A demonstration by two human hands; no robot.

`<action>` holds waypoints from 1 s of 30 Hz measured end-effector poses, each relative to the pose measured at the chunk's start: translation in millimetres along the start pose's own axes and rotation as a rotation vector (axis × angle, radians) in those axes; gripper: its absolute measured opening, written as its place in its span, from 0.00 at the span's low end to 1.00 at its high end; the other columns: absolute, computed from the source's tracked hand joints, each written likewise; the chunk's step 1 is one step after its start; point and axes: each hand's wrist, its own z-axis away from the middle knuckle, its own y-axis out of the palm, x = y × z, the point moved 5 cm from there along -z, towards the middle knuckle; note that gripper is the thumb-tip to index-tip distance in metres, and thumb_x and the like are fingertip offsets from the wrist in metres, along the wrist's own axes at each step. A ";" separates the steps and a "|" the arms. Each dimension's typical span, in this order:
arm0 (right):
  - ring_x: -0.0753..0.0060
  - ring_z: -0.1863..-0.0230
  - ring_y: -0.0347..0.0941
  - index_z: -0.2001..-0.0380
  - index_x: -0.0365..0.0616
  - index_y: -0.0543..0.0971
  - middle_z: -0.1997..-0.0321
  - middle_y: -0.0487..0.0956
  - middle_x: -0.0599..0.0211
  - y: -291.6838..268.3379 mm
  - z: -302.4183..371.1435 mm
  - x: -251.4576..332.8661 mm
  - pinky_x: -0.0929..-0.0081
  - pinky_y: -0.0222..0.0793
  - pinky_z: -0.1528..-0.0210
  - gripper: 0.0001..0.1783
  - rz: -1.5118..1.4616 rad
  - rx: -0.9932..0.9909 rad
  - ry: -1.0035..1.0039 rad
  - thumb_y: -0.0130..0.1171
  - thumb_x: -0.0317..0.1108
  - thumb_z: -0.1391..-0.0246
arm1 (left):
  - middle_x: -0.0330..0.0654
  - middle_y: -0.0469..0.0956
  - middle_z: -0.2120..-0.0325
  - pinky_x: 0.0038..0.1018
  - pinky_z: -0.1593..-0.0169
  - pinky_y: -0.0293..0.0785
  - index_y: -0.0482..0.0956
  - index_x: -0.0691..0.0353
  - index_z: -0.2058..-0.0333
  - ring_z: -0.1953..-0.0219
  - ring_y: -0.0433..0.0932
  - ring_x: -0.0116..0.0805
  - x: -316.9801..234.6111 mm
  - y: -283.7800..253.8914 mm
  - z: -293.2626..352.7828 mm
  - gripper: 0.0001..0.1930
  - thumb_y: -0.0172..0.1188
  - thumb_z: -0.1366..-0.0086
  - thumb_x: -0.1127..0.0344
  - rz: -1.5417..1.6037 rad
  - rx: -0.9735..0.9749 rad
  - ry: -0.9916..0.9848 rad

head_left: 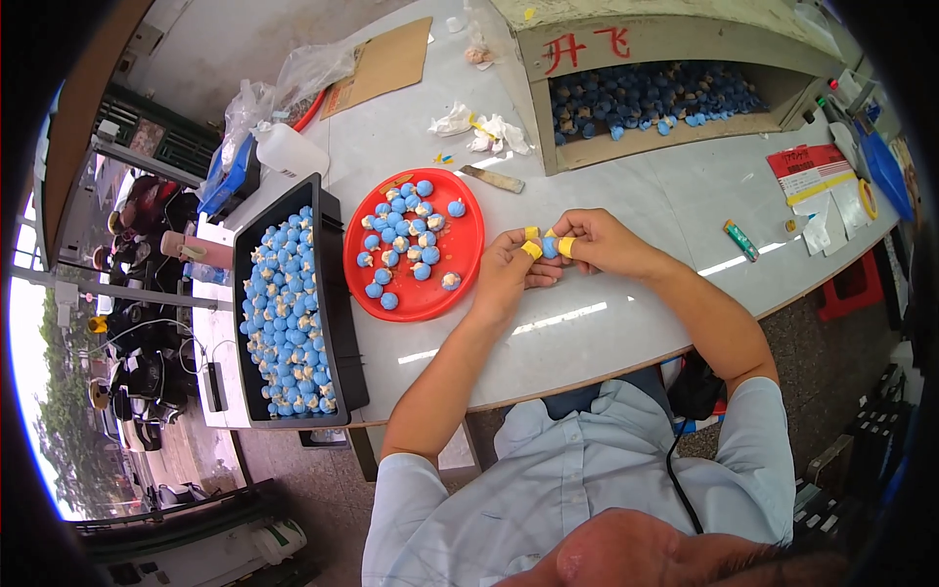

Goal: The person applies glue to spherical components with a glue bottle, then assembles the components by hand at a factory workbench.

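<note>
Above the white tabletop, both my hands meet around one small blue ball [550,248]. Yellow bands wrap some of my fingertips. My left hand [511,269] grips the ball from the left between thumb and finger. From the right, my right hand [604,242] pinches the same ball. Just left of my hands lies a round red tray [469,210] with several blue balls, many bearing cream-coloured pieces. Further left stands a long black bin [344,323] heaped with similar blue-and-cream balls.
A cabinet [646,29] with an opening full of blue pieces stands at the back. Near it lie a flat scraper-like strip [492,178] and crumpled white tissue [499,134]. A green tube [740,241] and a red-and-white packet [810,171] lie right; a white bottle [290,149] stands back left.
</note>
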 end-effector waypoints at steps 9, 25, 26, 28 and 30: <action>0.88 0.75 0.67 0.60 0.40 0.74 0.68 0.75 0.74 -1.2 -0.9 2.1 0.87 0.63 0.75 0.10 -0.029 0.029 -0.084 0.54 0.30 0.44 | 0.48 0.79 0.63 0.24 0.58 0.79 0.66 0.69 0.53 0.61 0.81 0.34 2.2 1.2 0.2 0.14 0.51 0.33 0.67 0.040 0.027 0.051; 0.86 0.67 0.72 0.64 0.36 0.73 0.67 0.77 0.69 4.6 2.1 10.0 0.87 0.68 0.65 0.05 0.067 -0.025 -0.109 0.52 0.20 0.46 | 0.50 0.78 0.63 0.23 0.60 0.80 0.70 0.74 0.59 0.63 0.82 0.36 7.0 -0.8 -2.3 0.10 0.51 0.39 0.78 -0.008 -0.010 0.143; 0.86 0.66 0.72 0.65 0.35 0.73 0.67 0.77 0.69 4.9 2.0 10.1 0.87 0.68 0.64 0.05 0.064 -0.025 -0.118 0.52 0.19 0.46 | 0.50 0.78 0.63 0.23 0.60 0.80 0.70 0.74 0.59 0.64 0.82 0.36 7.1 -0.7 -2.4 0.10 0.51 0.40 0.78 -0.003 -0.008 0.152; 0.86 0.67 0.72 0.65 0.35 0.73 0.67 0.77 0.69 2.7 -0.6 2.5 0.87 0.68 0.65 0.05 0.054 -0.029 -0.145 0.52 0.19 0.46 | 0.50 0.78 0.63 0.23 0.60 0.80 0.70 0.74 0.59 0.64 0.82 0.36 7.9 1.0 -2.7 0.10 0.51 0.40 0.78 0.002 -0.003 0.160; 0.86 0.67 0.72 0.65 0.35 0.73 0.67 0.78 0.68 1.7 -2.8 -3.7 0.87 0.68 0.65 0.05 0.045 -0.032 -0.174 0.52 0.19 0.46 | 0.50 0.78 0.63 0.24 0.60 0.80 0.70 0.74 0.60 0.64 0.82 0.37 8.1 2.0 -2.3 0.10 0.51 0.40 0.79 0.004 -0.010 0.161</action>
